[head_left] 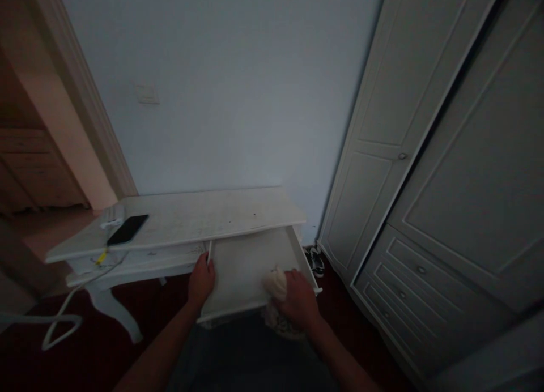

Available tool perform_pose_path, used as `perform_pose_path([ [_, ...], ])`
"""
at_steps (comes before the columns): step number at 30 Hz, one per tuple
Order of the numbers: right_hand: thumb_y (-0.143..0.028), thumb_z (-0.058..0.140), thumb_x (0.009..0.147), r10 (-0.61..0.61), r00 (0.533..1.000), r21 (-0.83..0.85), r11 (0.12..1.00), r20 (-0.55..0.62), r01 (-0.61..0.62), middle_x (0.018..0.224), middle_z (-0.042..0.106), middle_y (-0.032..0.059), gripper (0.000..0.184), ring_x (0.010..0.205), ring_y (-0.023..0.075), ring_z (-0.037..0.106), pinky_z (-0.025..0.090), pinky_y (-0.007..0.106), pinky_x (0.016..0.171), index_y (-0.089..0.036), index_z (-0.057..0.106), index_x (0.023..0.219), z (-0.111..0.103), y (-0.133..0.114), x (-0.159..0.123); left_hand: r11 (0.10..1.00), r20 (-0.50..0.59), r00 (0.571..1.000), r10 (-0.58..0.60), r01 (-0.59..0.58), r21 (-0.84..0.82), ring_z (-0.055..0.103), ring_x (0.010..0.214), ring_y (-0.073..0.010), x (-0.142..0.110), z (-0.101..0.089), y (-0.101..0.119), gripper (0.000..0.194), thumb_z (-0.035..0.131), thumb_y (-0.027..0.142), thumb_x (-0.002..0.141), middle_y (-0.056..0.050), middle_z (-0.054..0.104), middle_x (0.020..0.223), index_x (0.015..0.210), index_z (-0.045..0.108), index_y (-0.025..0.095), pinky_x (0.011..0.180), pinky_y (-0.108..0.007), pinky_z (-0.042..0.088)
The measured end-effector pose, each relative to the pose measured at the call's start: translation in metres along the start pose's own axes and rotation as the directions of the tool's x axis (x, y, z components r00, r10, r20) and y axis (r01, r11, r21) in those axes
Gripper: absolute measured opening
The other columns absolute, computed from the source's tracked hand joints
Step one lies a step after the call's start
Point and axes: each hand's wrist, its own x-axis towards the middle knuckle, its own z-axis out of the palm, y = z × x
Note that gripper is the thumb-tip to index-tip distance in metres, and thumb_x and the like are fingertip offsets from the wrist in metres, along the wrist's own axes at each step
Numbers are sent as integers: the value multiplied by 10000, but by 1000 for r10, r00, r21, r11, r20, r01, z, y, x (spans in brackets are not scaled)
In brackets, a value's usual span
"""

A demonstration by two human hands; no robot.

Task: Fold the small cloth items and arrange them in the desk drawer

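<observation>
A white drawer (242,270) is pulled out of a white table (221,208), and nothing lies on the visible part of its floor. My left hand (201,281) is closed on the drawer's left side wall, fingers over the top edge. Over the front right part of the drawer, my right hand (301,301) grips a pale, bunched cloth (275,283). Part of the cloth hangs down past the drawer's front edge. Whether the cloth touches the drawer floor I cannot tell.
On the table's left end lie a dark phone (128,230) and a white box-like item (114,215). A white cable (70,301) hangs off that side. Dark shoes (314,260) stand on the red floor beside a tall white wardrobe (374,148). A doorway opens at the far left.
</observation>
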Motion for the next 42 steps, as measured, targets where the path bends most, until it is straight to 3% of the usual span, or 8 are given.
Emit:
perform_pose_path([
  [3,-347,708,835,102,992,-86,990,-76,-109,1147,668,135,348,1092,303,605,417,362,936,-182,641,1135,-17,42,-7,1000,-4,1000,-9,9,-14,690,1187,-269,1,1,0,344,406,261,1053,-151,701,1326,1354,549,174,1013,-370,518],
  [6,-333,710,834,115,989,-121,985,-91,-126,1135,673,139,312,1076,305,600,413,366,924,-184,645,1100,-18,42,-9,1000,-6,1000,-5,5,-15,688,1181,-263,1,0,2,339,417,250,1046,-139,710,1305,1349,554,187,1008,-363,515],
  [14,-376,838,672,-195,981,62,979,-1,194,1196,648,125,583,1091,334,573,441,448,977,-185,626,1180,49,-102,1,999,-19,999,32,-32,4,705,1156,-261,0,-1,0,329,402,249,1052,-150,719,1282,1329,564,174,979,-361,529],
  [18,-380,876,608,-260,965,108,961,23,256,1203,639,133,669,1086,343,569,447,466,978,-183,621,1195,66,-127,0,999,-14,999,37,-37,5,715,1140,-260,0,1,-3,331,380,261,1064,-152,721,1281,1326,562,175,969,-358,538],
  [21,-391,861,631,-245,970,125,962,5,242,1207,643,115,653,1091,330,567,438,453,988,-208,621,1210,57,-94,-4,1000,-11,1000,26,-26,4,717,1137,-277,0,2,-4,342,378,271,1067,-170,719,1287,1339,554,162,975,-381,540],
  [27,-344,725,790,-2,980,35,999,-201,9,1129,663,114,422,1058,308,598,430,393,933,-208,635,1179,17,25,-14,1000,-9,1000,29,-29,-10,703,1177,-269,0,3,-4,347,377,265,1066,-167,709,1320,1350,548,162,1020,-383,527],
  [31,-386,702,840,138,949,-18,989,-285,-149,1063,673,121,351,1009,312,624,424,379,874,-204,638,1133,3,49,-14,1000,-6,1000,15,-15,-23,697,1186,-274,1,2,-2,362,378,265,1062,-173,707,1320,1364,541,151,1025,-388,524],
  [42,-458,820,662,-165,986,168,972,-22,166,1246,669,108,620,1137,369,587,426,492,1042,-240,616,1206,77,-125,-1,999,15,1000,-3,4,-36,694,1197,-258,3,4,-5,323,393,239,1053,-146,708,1318,1334,547,199,1026,-367,509],
])
